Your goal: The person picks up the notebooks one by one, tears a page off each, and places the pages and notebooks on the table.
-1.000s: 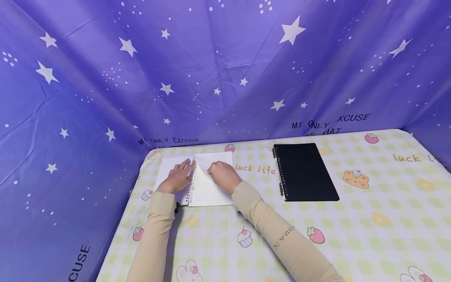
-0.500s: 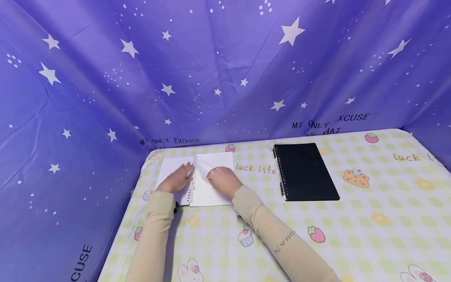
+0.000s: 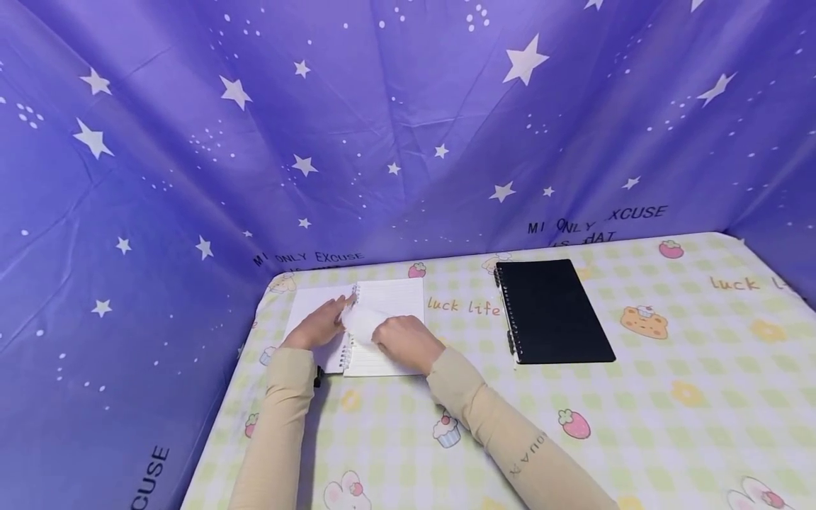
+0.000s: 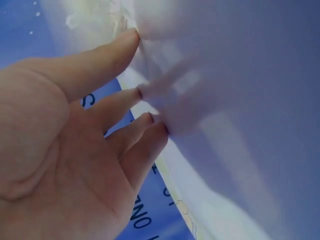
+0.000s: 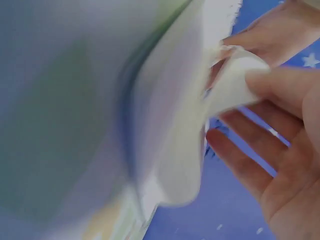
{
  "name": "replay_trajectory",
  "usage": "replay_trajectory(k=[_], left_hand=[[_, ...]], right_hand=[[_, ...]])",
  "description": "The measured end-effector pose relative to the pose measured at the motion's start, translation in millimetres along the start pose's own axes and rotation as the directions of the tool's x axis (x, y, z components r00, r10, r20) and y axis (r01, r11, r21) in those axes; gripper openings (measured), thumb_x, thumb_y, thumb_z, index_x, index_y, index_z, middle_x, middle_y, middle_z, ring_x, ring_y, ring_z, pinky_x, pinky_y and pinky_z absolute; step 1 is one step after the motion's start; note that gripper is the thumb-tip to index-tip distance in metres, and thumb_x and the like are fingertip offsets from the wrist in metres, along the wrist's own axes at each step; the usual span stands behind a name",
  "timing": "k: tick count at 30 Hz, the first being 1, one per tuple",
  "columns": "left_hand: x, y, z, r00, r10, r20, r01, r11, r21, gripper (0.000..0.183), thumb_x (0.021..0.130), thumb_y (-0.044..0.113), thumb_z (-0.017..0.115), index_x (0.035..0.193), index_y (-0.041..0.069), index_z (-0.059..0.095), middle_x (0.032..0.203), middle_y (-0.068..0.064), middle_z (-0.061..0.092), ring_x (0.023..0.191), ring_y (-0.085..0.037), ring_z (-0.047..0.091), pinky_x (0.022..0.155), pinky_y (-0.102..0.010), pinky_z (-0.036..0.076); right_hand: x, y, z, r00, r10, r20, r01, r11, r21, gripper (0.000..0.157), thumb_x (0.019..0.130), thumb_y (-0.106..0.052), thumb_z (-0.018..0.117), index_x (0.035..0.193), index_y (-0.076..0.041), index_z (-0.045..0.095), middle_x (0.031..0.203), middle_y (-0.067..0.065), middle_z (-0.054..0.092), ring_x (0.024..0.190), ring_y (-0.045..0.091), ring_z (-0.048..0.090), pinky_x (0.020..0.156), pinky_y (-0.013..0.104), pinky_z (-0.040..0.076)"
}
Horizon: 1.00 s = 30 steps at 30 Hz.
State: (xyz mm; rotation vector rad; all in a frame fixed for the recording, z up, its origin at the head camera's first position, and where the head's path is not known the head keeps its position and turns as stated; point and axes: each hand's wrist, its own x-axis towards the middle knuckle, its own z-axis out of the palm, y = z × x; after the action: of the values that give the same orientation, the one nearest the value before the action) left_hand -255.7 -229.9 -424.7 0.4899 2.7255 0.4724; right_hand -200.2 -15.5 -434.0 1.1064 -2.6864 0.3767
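A spiral-bound notebook point(image 3: 395, 292) with lined white pages lies spread on the table at the left in the head view. My right hand point(image 3: 408, 343) pinches a sheet of paper point(image 3: 366, 322), which bends up over the right-hand page. In the right wrist view the paper's curled end sits between thumb and fingers. My left hand point(image 3: 319, 326) rests on the left-hand page beside the rings, and the left wrist view has its fingertips point(image 4: 160, 131) against the white paper. The sheet's end near the rings is partly hidden by the left fingers.
A closed black spiral notebook point(image 3: 554, 312) lies to the right on the checked tablecloth point(image 3: 625, 439). Behind the table hangs a purple curtain point(image 3: 382, 127) with white stars, close to the table's far edge.
The right hand has drawn the sheet down toward the near side, and its top corner has folded away from the notebook's upper rings. The left hand has stayed by the rings.
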Motion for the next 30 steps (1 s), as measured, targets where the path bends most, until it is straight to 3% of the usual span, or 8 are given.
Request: replay_trajectory(k=[4,7,15,18,23,30], left_hand=[[0.4,0.8,-1.5,1.000,0.006,-0.007,-0.006,1.000,-0.019,0.051,0.107,0.013,0.037,0.156,0.007,0.028,0.159,-0.026,0.025,0.148,-0.044,0.020,0.122,-0.055,0.018],[0.3,-1.2,-1.8,1.000,0.024,-0.006,-0.024,1.000,0.017,0.050,0.106,0.007,0.035,0.156,0.006,0.028,0.158,-0.027,0.025,0.147,-0.046,0.021,0.121,-0.056,0.020],[-0.6,-2.9,-1.2,0.999,0.034,0.001,-0.034,0.999,-0.008,0.068,0.092,-0.015,0.041,0.156,0.005,0.027,0.158,-0.027,0.024,0.147,-0.047,0.021,0.121,-0.056,0.019],[-0.3,-4.2,0.0,0.999,0.041,0.007,-0.041,0.999,-0.011,0.063,0.097,-0.006,0.045,0.156,0.004,0.025,0.158,-0.029,0.022,0.147,-0.048,0.019,0.121,-0.057,0.018],[-1.6,-5.3,2.5,0.999,0.041,0.002,-0.041,0.998,-0.039,0.065,0.104,0.029,0.051,0.156,0.003,0.023,0.159,-0.029,0.020,0.147,-0.049,0.015,0.120,-0.060,0.016],[-1.9,-3.4,2.6,1.000,-0.004,0.021,0.006,0.994,-0.106,0.076,0.099,0.035,0.059,0.159,0.010,0.019,0.163,-0.023,0.015,0.151,-0.043,0.008,0.120,-0.062,0.012]], right_hand=[[-8.2,-12.4,-3.0,0.998,-0.055,0.015,0.055,0.998,0.002,0.026,0.093,-0.012,0.064,0.068,-0.018,0.069,0.073,-0.006,0.070,0.063,0.011,0.062,0.059,0.028,0.054],[-13.4,-19.8,-4.7,0.997,-0.082,0.017,0.082,0.997,-0.004,0.028,0.093,-0.013,0.064,0.067,-0.019,0.068,0.072,-0.006,0.069,0.063,0.011,0.062,0.060,0.027,0.053],[-28.6,-32.0,-5.4,0.979,-0.197,0.055,0.198,0.980,-0.024,0.021,0.095,-0.016,0.065,0.076,-0.021,0.074,0.079,-0.010,0.071,0.073,0.009,0.066,0.074,0.025,0.054],[-33.4,-34.3,-6.2,0.970,-0.235,0.061,0.238,0.969,-0.066,0.020,0.095,-0.015,0.065,0.080,-0.022,0.076,0.081,-0.010,0.071,0.075,0.009,0.067,0.073,0.025,0.055],[-42.5,-37.6,-7.7,0.965,-0.241,0.103,0.253,0.958,-0.133,0.016,0.092,-0.015,0.066,0.086,-0.026,0.077,0.088,-0.013,0.073,0.077,0.006,0.067,0.067,0.024,0.055],[-59.8,-45.6,-15.5,0.947,-0.284,0.152,0.301,0.948,-0.104,0.019,0.093,-0.016,0.067,0.101,-0.030,0.076,0.096,-0.016,0.075,0.079,0.002,0.069,0.067,0.021,0.056]])
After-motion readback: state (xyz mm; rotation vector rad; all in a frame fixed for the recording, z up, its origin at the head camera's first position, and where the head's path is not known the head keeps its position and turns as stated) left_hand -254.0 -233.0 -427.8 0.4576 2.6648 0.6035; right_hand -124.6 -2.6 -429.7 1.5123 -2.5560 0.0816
